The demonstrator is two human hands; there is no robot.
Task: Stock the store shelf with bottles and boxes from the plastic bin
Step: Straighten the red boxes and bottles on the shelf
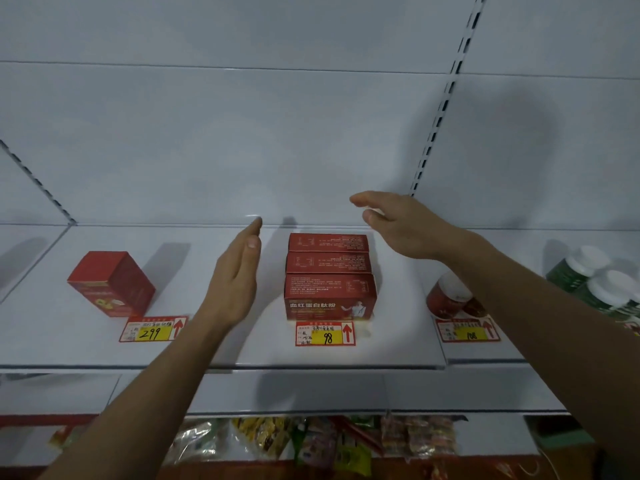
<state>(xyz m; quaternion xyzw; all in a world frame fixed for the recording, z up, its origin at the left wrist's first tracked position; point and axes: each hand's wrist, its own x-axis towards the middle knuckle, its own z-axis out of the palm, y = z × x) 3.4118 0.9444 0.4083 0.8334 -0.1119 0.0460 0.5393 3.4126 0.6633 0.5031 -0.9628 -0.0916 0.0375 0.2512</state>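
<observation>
Red boxes: three flat red boxes lie in a row, front to back, on the white shelf, the nearest one facing out with white lettering on its front; each touches the next.
Place on shelf: mid-shelf, right behind the price tag marked 98, which sits at the front edge.
Left hand: the left hand stands on edge just to the left of the row, fingers straight and together, pointing toward the back panel; it holds nothing and a gap shows between it and the boxes.
Right hand: the right hand hovers above and to the right of the rearmost box, fingers stretched out and relaxed, palm turned toward the row; it grasps nothing and is not touching the boxes.
Hands to boxes: the row lies between the two hands, nearer the left one at the front.
Single red box: a taller red box stands well to the left, turned at an angle, behind a tag marked 299.
Red jar: a red jar with a white lid stands to the right, partly hidden by the right forearm.
Green bottles: white-capped green bottles crowd the far right.
Lower shelf: coloured snack packets lie below.
</observation>
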